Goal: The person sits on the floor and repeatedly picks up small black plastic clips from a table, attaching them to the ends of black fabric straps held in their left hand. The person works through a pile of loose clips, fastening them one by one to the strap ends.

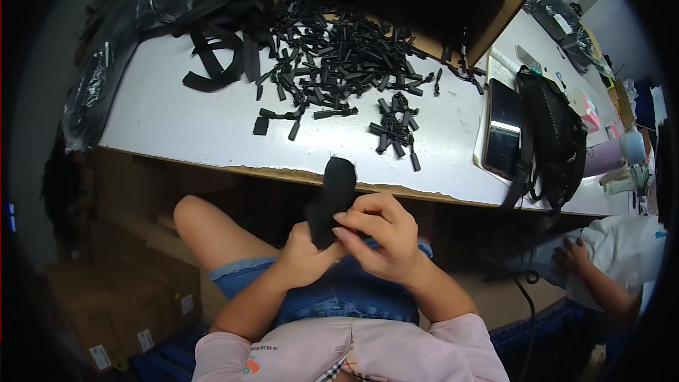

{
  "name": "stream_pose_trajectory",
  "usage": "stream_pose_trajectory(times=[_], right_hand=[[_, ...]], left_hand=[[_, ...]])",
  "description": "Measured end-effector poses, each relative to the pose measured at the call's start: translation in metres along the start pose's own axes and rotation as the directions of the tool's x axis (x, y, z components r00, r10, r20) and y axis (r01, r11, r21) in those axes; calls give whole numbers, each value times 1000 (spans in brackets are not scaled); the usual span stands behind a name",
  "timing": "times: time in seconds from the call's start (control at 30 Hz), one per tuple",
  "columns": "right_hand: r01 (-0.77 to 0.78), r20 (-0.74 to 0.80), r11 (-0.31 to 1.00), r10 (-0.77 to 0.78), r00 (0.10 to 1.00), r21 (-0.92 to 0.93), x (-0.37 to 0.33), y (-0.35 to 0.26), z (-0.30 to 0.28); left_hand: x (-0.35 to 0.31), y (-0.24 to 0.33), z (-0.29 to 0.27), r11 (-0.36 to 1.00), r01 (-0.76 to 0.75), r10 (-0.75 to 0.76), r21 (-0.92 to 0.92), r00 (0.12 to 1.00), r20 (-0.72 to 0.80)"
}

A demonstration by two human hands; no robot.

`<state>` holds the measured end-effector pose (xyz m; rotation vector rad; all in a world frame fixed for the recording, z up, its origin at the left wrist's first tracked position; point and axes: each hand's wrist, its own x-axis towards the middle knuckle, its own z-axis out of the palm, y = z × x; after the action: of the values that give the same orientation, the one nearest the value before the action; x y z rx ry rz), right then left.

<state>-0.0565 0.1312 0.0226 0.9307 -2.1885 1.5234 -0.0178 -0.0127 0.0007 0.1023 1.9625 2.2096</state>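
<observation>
My left hand (305,258) is closed round the lower end of a black fabric strip (338,187), which stands up over my lap just before the table edge. My right hand (382,233) pinches the strip's right edge between thumb and forefinger. Whether some small part also sits between those fingertips is hidden. Past the strip, on the white table (233,131), lies a big heap of black zipper pulls (353,53). A smaller cluster of black zipper pulls (395,127) lies nearer me, to the right.
Behind the heap stands an open cardboard box (488,21). Black straps (219,64) curl at the left by plastic-wrapped goods (102,92). A phone (502,127), a black bag (555,134) and a purple bottle (605,158) occupy the right. Another person's hand (571,255) shows at lower right.
</observation>
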Motion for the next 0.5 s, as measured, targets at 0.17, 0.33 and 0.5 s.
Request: stream_pose_trajectory(times=[0.17,0.33,0.5], right_hand=[[-191,-60,926,222,973,324,-10,2,0],[-568,181,510,621,763,646,-18,-2,1],[-429,65,758,459,886,491,-18,-2,0]], left_hand=[[1,-6,0,956,-25,14,-291,999,-40],[4,-2,13,945,-140,91,-297,981,-172],[2,6,16,971,-45,10,-235,989,-149]])
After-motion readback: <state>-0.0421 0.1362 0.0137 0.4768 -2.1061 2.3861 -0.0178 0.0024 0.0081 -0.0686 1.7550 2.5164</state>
